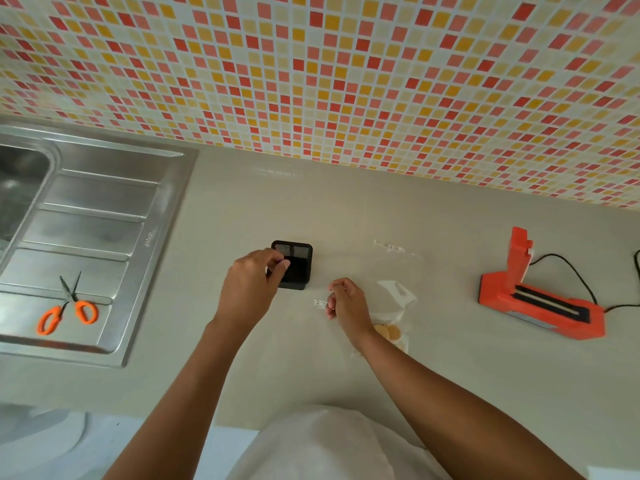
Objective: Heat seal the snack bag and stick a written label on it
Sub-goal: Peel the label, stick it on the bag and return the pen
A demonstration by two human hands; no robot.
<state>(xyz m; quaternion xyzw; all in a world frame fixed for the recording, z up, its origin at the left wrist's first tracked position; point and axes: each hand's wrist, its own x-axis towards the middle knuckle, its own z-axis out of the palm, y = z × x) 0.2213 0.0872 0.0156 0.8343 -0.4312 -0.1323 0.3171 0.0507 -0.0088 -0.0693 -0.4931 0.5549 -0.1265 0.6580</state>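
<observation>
- Sink [156,244]: steel, far left. Scissors [69,306] with orange handles lie on its drainboard.
- Left hand [249,285]: fingers curled at the near rim of the black mesh holder [298,268]. Whether they grip the rim or something small cannot be told.
- Label [320,303]: small white slip, flat on the counter [242,202] between holder and bag; its marks are too small to read.
- Right hand [346,306]: fingers loosely curled, tips at the label's right end. Pinching or only touching, I cannot tell.
- Bag [398,299]: on the counter just right of that hand, its near end partly under the wrist. Probably light, limp, slippery film with brittle contents — best held by the empty far end, not across the crackers [389,332]. Clear, with a white patch; round tan crackers at the near end.
- Sealer [540,306]: orange, lid raised, corded — well apart, far right.
</observation>
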